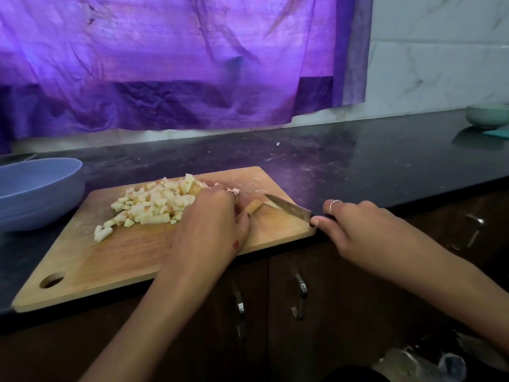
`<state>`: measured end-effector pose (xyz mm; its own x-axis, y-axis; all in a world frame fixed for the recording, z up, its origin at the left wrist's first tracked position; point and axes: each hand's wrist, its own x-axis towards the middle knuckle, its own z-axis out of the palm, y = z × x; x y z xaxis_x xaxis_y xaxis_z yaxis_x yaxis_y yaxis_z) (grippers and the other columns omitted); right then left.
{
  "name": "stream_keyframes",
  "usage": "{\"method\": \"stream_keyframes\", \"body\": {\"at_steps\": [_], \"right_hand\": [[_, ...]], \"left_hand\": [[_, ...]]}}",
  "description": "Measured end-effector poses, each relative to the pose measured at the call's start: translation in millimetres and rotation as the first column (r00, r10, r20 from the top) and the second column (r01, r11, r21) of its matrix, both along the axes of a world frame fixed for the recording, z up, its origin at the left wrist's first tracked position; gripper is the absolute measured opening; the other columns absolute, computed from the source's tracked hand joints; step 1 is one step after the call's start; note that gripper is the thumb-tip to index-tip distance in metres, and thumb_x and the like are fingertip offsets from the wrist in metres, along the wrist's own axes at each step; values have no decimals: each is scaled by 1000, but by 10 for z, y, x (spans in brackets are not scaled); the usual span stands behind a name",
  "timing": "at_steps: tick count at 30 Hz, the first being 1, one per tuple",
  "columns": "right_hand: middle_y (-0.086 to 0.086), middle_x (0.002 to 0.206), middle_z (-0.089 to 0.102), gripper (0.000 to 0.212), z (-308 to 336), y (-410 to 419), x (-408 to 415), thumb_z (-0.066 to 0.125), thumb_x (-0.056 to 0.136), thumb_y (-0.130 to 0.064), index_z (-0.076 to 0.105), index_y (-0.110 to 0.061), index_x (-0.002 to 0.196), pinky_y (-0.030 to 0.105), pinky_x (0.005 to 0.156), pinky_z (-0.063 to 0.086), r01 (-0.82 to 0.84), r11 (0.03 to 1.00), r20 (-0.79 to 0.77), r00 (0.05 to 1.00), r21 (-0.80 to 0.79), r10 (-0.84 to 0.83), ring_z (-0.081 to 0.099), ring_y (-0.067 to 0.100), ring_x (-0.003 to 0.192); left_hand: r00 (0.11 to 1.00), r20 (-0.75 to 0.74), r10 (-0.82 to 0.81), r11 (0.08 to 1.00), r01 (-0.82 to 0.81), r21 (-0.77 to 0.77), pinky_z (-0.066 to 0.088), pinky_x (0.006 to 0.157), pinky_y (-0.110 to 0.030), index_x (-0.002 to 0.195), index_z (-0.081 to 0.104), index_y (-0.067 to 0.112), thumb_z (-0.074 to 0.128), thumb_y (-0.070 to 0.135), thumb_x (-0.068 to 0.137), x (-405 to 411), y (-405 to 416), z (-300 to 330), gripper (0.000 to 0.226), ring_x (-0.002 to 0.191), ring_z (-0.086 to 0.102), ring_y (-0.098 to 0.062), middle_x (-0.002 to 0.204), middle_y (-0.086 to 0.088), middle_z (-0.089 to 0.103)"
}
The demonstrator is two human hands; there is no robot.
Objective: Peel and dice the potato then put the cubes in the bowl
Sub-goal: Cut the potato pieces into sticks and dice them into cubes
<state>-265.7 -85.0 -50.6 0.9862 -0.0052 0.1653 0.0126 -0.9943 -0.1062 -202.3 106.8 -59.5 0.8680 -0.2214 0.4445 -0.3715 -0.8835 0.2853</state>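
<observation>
Mid-frame on the tan wooden cutting board [132, 257], our left hand [212, 216] pins the pale uncut potato piece [252, 206] under curled fingers; right hand [355, 224] grips the steel knife [289, 209] just right; pile of pale potato cubes [154, 205] left.

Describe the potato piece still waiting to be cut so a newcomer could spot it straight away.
Find the wooden cutting board on the black counter. Near its right end, the left hand holds the potato piece, beside the tip of the knife. Unlike the pile of small cubes on the far side of that hand, it is one larger chunk.
</observation>
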Motion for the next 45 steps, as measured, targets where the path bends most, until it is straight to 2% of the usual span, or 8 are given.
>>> {"method": "stream_keyframes", "body": {"at_steps": [5,10,20,26,31,35,41,45], "right_hand": [[-1,81,54,17,-5,19,5,32,98,-47,37,-31,92,39,68,46,-59,992,80,996,114,50,56,27,80],[-6,76,55,23,-65,89,-177,36,98,-46,44,-42,118,34,62,48,-133,968,105,988,214,113,56,15,68],[-1,114,65,33,-101,90,7,33,94,-51,37,-55,126,44,83,51,-118,985,129,986,126,101,62,30,100],[2,90,66,40,-98,187,-133,34,95,-47,34,-63,131,36,65,49,-161,968,172,977,191,129,56,24,66],[-1,76,61,42,-138,197,-213,29,90,-51,32,-68,129,36,63,48,-139,970,159,981,199,108,48,23,59],[-3,56,40,39,-86,229,-203,35,95,-46,38,-66,127,31,57,36,-144,974,156,981,178,116,33,15,49],[0,71,62,39,3,268,-118,37,94,-43,44,-61,128,24,50,33,-164,977,97,984,136,152,38,12,45],[0,68,56,37,59,283,-12,38,97,-39,46,-57,128,24,52,36,-174,978,34,985,112,171,45,13,50]], "left_hand": [[999,45,-5,1000,5,-2,45,69,-24,99,69,25,59,33,91,-154,124,-35,15,80,52,-6,92,11,58],[998,64,-8,999,11,-46,51,68,-28,99,71,24,59,31,92,-318,248,-75,16,77,57,-8,83,10,61],[986,142,-82,990,97,-103,52,70,-37,98,74,23,62,26,90,-331,277,-137,15,79,57,-15,85,6,63],[984,149,-95,978,120,-170,49,70,-33,98,75,18,64,22,89,-349,292,-207,15,78,56,-14,85,4,64],[990,102,-94,965,116,-236,35,68,-18,101,74,24,65,23,89,-330,300,-205,16,78,51,-5,85,12,58],[991,81,-106,954,124,-274,36,61,-11,99,75,24,67,21,88,-313,313,-206,14,76,49,-3,83,13,56],[989,103,-109,956,132,-262,34,62,-5,95,75,24,67,20,87,-311,320,-231,12,69,45,0,79,14,53],[992,87,-97,961,116,-251,33,61,-8,96,74,25,65,21,88,-328,310,-221,13,76,49,-5,80,12,54]]}}
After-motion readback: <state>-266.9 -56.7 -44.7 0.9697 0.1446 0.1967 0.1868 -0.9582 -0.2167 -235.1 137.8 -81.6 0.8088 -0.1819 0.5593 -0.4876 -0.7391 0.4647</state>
